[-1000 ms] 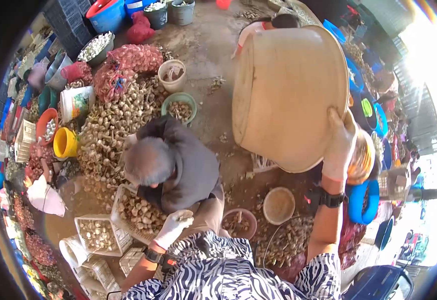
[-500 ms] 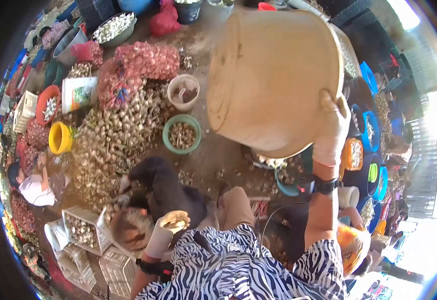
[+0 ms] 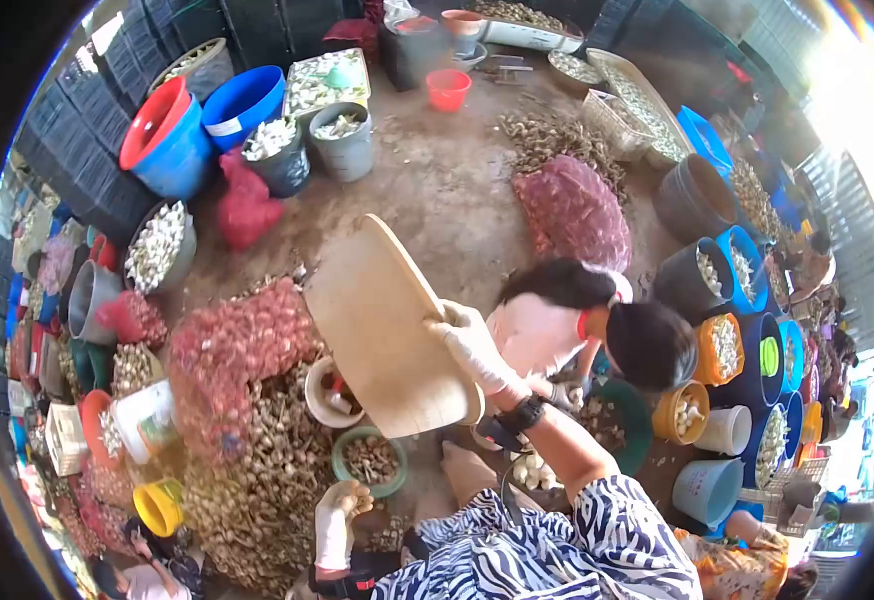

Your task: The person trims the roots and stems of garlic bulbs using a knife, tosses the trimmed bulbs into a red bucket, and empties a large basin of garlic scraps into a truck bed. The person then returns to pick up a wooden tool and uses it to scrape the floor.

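Note:
My right hand (image 3: 472,345), in a pale glove, grips the edge of a large beige tub (image 3: 382,330). The tub is raised and tilted, so its inside is hidden. Lower down, my gloved left hand (image 3: 342,510) is held apart from the tub, its fingers loosely curled and nothing visible in them. Close by it stands a green bowl (image 3: 370,462) of brown bulbs or cloves, with a white bucket (image 3: 334,393) behind. A heap of garlic bulbs (image 3: 257,490) spreads to the left.
A person in a pale pink top (image 3: 537,330) bends over a dark green basin (image 3: 622,425) at right. Red mesh sacks (image 3: 242,350) lie left, another mesh sack (image 3: 574,212) farther off. Blue tubs (image 3: 172,150) and grey buckets (image 3: 342,150) line the back.
The view has swung, bringing the back wall and the bent person into sight. The beige tub appears lower and turned more edge-on, still in my right hand. My left hand stays low.

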Demonstrator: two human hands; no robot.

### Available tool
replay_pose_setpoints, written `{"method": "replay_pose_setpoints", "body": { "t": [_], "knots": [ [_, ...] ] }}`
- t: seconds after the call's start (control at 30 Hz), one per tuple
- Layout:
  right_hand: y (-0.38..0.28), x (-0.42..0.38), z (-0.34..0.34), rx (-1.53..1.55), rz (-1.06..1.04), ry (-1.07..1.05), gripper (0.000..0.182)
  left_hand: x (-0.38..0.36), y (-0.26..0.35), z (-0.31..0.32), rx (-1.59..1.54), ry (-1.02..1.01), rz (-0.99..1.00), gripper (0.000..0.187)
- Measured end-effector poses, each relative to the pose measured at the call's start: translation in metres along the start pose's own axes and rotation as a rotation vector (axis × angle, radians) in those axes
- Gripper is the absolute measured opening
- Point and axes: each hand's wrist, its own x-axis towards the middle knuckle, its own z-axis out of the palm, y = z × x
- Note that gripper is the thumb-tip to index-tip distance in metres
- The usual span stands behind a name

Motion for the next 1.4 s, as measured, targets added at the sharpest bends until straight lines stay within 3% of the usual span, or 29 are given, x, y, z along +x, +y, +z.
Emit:
{"method": "replay_pose_setpoints", "body": {
  "t": [0.07, 0.13, 0.2, 0.33, 0.4, 0.47, 0.53, 0.6, 0.63, 0.73, 0.8, 0.87, 1.03, 1.13, 1.2, 1.27, 1.33, 1.4],
  "knots": [
    [-0.005, 0.055, -0.013, -0.025, 0.061, 0.043, 0.027, 0.028, 0.023, 0.003, 0.014, 0.041, 0.05, 0.025],
    [-0.006, 0.116, -0.027, -0.005, 0.08, 0.076, 0.024, 0.061, 0.025, -0.011, 0.07, 0.225, -0.039, 0.024],
    [-0.01, 0.176, -0.032, 0.071, 0.068, 0.119, 0.022, 0.085, 0.042, -0.014, -0.028, 0.271, -0.068, 0.021],
    [-0.016, 0.287, -0.08, -0.136, 0.059, 0.165, 0.021, 0.17, 0.101, -0.011, -0.087, 0.285, -0.122, 0.017],
    [-0.035, 0.324, -0.108, -0.2, 0.021, 0.256, 0.021, 0.243, 0.14, 0.016, 0.055, 0.244, -0.139, 0.014],
    [-0.034, 0.35, -0.147, -0.248, 0.032, 0.238, 0.022, 0.333, 0.173, 0.03, 0.18, 0.125, -0.022, 0.017],
    [-0.055, 0.374, -0.166, -0.186, 0.102, 0.364, 0.017, 0.417, 0.23, 0.077, 0.38, 0.063, 0.211, 0.021],
    [-0.048, 0.401, -0.195, -0.147, 0.126, 0.426, 0.017, 0.462, 0.319, 0.156, 0.472, 0.024, 0.18, 0.025],
    [-0.046, 0.413, -0.211, -0.121, 0.136, 0.467, 0.018, 0.497, 0.338, 0.182, 0.374, -0.026, 0.222, 0.026],
    [-0.034, 0.464, -0.252, -0.189, 0.133, 0.528, 0.018, 0.583, 0.4, 0.257, 0.505, -0.211, 0.187, 0.028],
    [-0.008, 0.506, -0.288, -0.172, 0.125, 0.552, 0.018, 0.644, 0.418, 0.281, 0.551, -0.267, 0.273, 0.029],
    [0.033, 0.558, -0.334, -0.321, 0.215, 0.61, 0.02, 0.712, 0.421, 0.271, 0.874, -0.202, 0.466, 0.029],
    [0.032, 0.613, -0.393, -0.476, 0.34, 0.628, 0.026, 0.766, 0.481, 0.279, 0.441, 0.086, -0.31, 0.011],
    [0.088, 0.63, -0.447, -0.452, 0.466, 0.618, 0.029, 0.809, 0.508, 0.282, 0.45, 0.167, -0.434, 0.018],
    [0.037, 0.657, -0.455, -0.378, 0.64, 0.571, 0.03, 0.855, 0.532, 0.297, 0.447, 0.268, -0.511, 0.022],
    [0.035, 0.68, -0.47, -0.316, 0.697, 0.592, 0.03, 0.915, 0.561, 0.33, 0.467, 0.261, -0.518, 0.021],
    [0.037, 0.688, -0.472, -0.258, 0.763, 0.624, 0.029, 1.021, 0.577, 0.349, 0.477, 0.059, -0.526, 0.015],
    [0.031, 0.707, -0.483, -0.475, 0.866, 0.547, 0.027, 1.107, 0.6, 0.448, 0.708, 0.039, -0.063, 0.013]
  ]
}}
